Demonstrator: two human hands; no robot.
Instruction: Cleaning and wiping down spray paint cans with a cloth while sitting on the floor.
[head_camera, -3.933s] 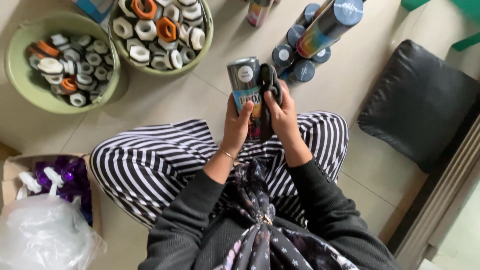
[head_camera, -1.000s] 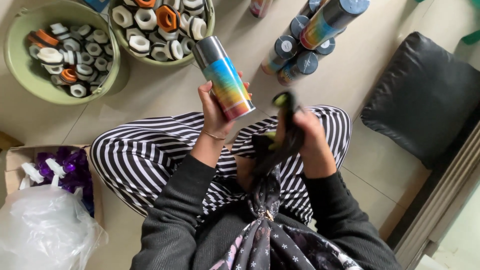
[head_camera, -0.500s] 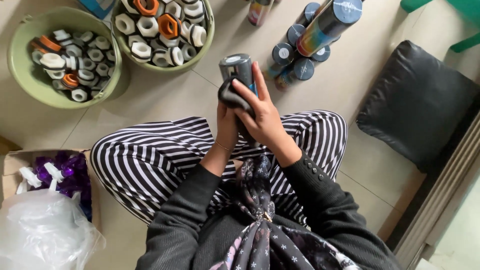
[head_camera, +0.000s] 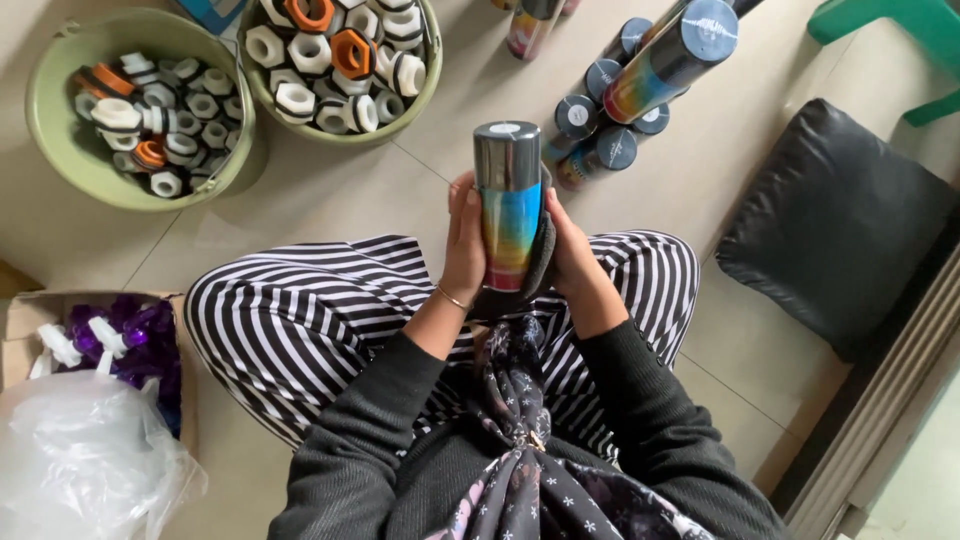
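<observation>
Now upright again, rainbow can (head_camera: 509, 205) clamped between left hand (head_camera: 465, 240) and right hand (head_camera: 570, 248).

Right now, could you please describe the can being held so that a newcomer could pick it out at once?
Above the seated person's striped trousers, the left hand and right hand hold a rainbow-coloured can upright, with a dark cloth around it. Unlike the similar cans standing on the floor beyond, it is lifted.

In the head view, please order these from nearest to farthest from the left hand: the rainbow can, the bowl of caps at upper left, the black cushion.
From the left hand:
1. Rainbow can, held in that hand, at the centre.
2. Bowl of caps, on the floor at upper left.
3. Black cushion, on the floor at the right, slightly farther.
</observation>
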